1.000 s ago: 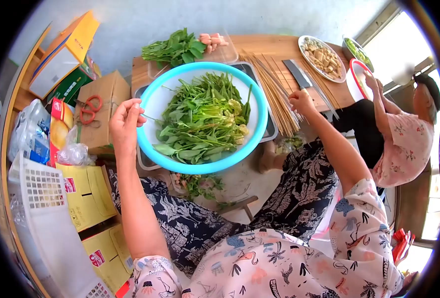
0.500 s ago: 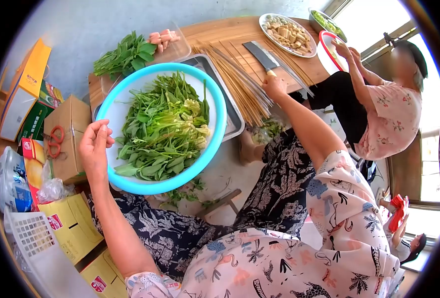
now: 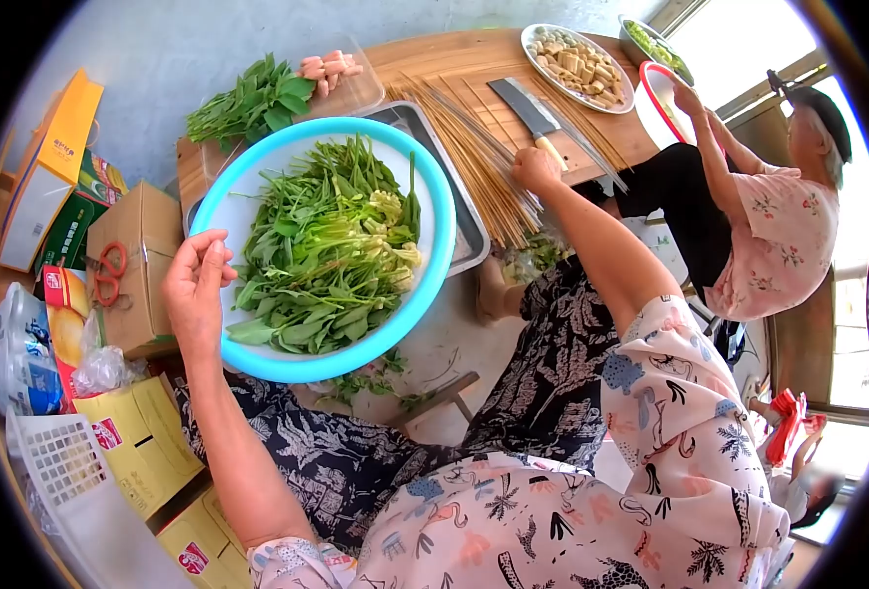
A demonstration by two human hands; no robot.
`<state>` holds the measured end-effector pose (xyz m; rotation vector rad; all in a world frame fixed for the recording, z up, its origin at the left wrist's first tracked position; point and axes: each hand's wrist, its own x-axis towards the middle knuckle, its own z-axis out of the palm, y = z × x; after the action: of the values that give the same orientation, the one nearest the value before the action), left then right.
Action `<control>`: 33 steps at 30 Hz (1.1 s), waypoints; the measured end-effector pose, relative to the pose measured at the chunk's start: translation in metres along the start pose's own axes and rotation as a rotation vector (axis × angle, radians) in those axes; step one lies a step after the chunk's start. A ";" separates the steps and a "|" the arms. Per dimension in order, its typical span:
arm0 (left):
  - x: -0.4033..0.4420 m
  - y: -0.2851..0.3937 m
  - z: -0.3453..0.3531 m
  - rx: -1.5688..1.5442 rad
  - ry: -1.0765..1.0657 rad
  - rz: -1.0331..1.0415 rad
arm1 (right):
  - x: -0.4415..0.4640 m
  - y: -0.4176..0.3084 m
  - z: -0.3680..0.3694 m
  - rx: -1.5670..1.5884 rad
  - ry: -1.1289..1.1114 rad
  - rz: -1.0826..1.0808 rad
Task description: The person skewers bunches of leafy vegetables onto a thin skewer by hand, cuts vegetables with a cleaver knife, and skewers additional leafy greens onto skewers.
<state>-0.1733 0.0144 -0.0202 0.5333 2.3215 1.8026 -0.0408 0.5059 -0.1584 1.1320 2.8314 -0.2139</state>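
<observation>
My left hand (image 3: 199,280) is at the left rim of a round blue-rimmed basin (image 3: 436,250), its fingers curled together. Whether they grip the rim or something small is hidden. Leafy green stems (image 3: 326,245) are heaped in the basin. My right hand (image 3: 536,171) is closed over the near ends of the skewers, beside the wooden handle of a cleaver (image 3: 525,108). What lies inside its fingers cannot be made out. Bamboo skewers (image 3: 464,162) are spread on the wooden table (image 3: 405,59), with metal skewers (image 3: 579,142) among them.
A metal tray (image 3: 469,231) lies partly under the basin. Behind it are more greens (image 3: 253,103) and a container of pink pieces (image 3: 328,71). A plate of tan chunks (image 3: 581,69) is at the back. Another person (image 3: 773,216) sits at right; boxes (image 3: 135,255) stand at left.
My right hand has shifted slightly toward the skewers, uncovering more of the cleaver's handle. My left hand stays by the basin's rim. The whole view has shifted a little.
</observation>
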 end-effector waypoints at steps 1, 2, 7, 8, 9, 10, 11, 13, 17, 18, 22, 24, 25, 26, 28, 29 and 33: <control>0.000 0.000 0.000 0.000 -0.001 -0.004 | 0.000 0.001 0.000 0.000 0.001 -0.001; 0.000 0.000 0.000 0.001 -0.002 -0.007 | 0.000 0.000 -0.002 0.034 -0.013 -0.001; -0.002 0.000 0.000 -0.022 0.006 -0.003 | -0.001 -0.006 -0.007 0.151 -0.011 0.002; -0.001 0.000 0.000 -0.026 0.004 0.005 | -0.001 -0.006 -0.009 0.241 -0.031 -0.013; 0.000 -0.001 0.000 -0.022 0.014 0.011 | 0.000 -0.008 -0.011 0.334 -0.049 -0.030; 0.000 -0.002 0.001 -0.038 0.004 0.010 | 0.000 -0.009 -0.014 0.341 -0.043 -0.041; 0.001 -0.003 0.002 -0.052 -0.006 0.009 | -0.006 -0.010 -0.019 0.415 -0.108 -0.020; 0.000 -0.001 0.004 -0.064 -0.005 0.028 | -0.013 -0.012 -0.023 0.499 -0.166 -0.012; -0.004 -0.001 0.007 -0.047 0.010 0.024 | -0.016 -0.007 -0.019 0.490 -0.125 -0.030; -0.005 -0.001 0.008 -0.047 0.014 0.023 | -0.016 -0.005 -0.018 0.479 -0.114 -0.022; -0.006 -0.007 0.009 -0.007 0.020 0.012 | -0.018 -0.002 -0.012 0.393 -0.042 -0.090; -0.009 -0.005 0.010 0.001 0.023 0.010 | -0.024 -0.004 -0.012 0.370 0.031 -0.170; -0.010 -0.005 0.011 0.005 0.024 -0.002 | -0.025 -0.004 -0.012 0.375 0.035 -0.171; -0.011 -0.004 0.012 0.004 0.016 -0.008 | -0.027 -0.004 -0.014 0.331 0.023 -0.166; -0.016 -0.002 0.015 0.042 0.013 -0.022 | -0.031 -0.005 -0.015 0.245 0.052 -0.175; -0.020 -0.001 0.016 0.078 0.012 -0.038 | -0.032 -0.005 -0.014 0.249 0.049 -0.172; -0.040 -0.001 0.020 0.063 0.009 -0.031 | -0.026 -0.002 -0.015 0.231 0.061 -0.157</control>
<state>-0.1298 0.0177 -0.0303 0.4963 2.3853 1.7272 -0.0237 0.4887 -0.1398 0.9656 3.0136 -0.5395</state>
